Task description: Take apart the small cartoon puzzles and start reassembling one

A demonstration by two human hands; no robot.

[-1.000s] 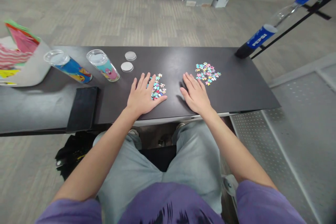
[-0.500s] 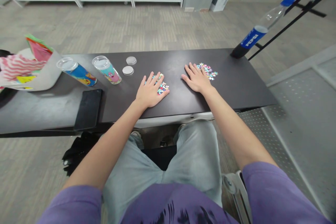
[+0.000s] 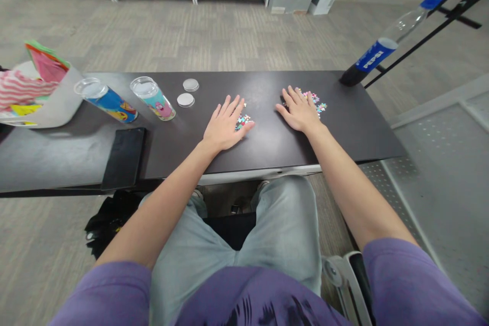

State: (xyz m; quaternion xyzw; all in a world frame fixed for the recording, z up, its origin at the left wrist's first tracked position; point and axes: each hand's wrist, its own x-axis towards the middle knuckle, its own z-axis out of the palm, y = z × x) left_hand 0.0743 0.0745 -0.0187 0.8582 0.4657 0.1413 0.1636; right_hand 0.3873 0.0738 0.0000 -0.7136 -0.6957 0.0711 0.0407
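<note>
As the head view showed, the splayed left hand [image 3: 225, 126] partly covered tiny, knobbed, multicoloured jigsaw pieces [image 3: 243, 121], well apart from the clear plastic bottle [image 3: 376, 56]; the right hand [image 3: 302, 111], also splayed, partly hid a pinker pile [image 3: 321, 107] nearer it.

A: What's your tabletop [image 3: 263, 153] like?
B: Smooth, with a faint sheen. On it, your bottle [image 3: 376, 56] looks like shiny clear plastic.
A: And on its near side?
B: Your trousers [image 3: 284, 229], matt cloth.
</note>
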